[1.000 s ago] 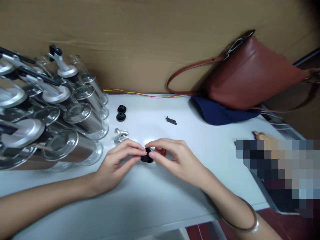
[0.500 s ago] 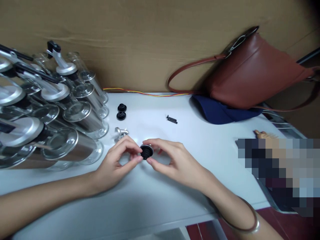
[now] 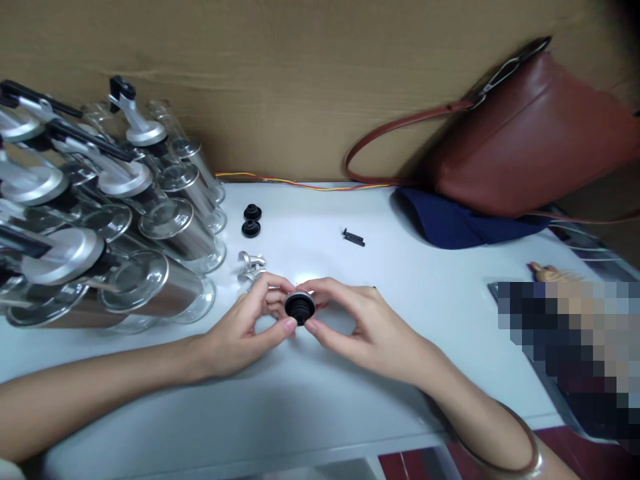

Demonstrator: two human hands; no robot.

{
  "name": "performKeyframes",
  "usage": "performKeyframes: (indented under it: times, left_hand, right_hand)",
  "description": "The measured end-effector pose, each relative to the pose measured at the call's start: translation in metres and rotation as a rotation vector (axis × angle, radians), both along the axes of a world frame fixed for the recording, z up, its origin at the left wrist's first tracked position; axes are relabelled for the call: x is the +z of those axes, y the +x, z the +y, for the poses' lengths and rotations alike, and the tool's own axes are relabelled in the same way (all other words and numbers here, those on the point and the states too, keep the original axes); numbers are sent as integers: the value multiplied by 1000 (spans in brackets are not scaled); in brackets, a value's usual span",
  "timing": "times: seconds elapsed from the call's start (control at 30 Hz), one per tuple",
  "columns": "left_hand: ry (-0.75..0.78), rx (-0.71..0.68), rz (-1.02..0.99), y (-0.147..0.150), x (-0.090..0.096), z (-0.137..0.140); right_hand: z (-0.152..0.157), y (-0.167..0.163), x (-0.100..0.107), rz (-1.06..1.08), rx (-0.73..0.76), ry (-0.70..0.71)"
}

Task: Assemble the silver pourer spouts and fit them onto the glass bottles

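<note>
- The left hand point(image 3: 245, 327) is pinching the black stopper point(image 3: 300, 309), its thumb pressing low and its forefinger reaching up to the rim; its other fingers are curling partly out of sight behind.
- The right hand point(image 3: 363, 327) is pinching the same piece from the opposite side, thumb low, forefinger arching over the silver rim, so the paired grips are probably steadying it evenly.
- That piece is being held over the middle of the worktop point(image 3: 280, 407), its ribbed side facing the person, seemingly for a good look.
- Two black plugs point(image 3: 251, 228) are sitting toward the back edge, and silver spouts point(image 3: 251, 260) are lying just beyond the left hand, likely for easy reach.
- Thin black pins point(image 3: 355, 237) are lying apart toward the back edge, perhaps so they aren't getting lost.
- Glass bottles point(image 3: 183, 293) are crowding the left end, perhaps saving space.
- A brown bag point(image 3: 520, 147) is slumping over a blue cap point(image 3: 460, 223) toward the back right corner, apparently out of the way.
</note>
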State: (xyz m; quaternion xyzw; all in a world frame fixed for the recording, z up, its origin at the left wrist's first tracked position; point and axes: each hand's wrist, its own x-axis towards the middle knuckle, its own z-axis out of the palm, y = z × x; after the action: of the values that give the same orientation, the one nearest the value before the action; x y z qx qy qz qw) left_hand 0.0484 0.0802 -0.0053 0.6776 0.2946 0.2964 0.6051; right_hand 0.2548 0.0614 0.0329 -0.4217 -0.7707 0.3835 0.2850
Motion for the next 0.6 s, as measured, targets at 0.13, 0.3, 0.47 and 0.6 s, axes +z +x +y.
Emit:
performKeyframes:
  times: [0.13, 0.3, 0.47, 0.6]
  left_hand:
    - [-139, -44, 46, -1, 3, -1]
    - [-112, -82, 30, 0, 8, 0]
    - [-107, -92, -12, 0, 9, 0]
    - [-116, -93, 16, -1, 9, 0]
  right_hand:
    - [-1, 0, 2, 16, 31, -69]
    - [-1, 0, 2, -22, 32, -53]
    - [-2, -1, 2, -17, 38, -36]
    - [-2, -1, 2, -16, 46, -40]
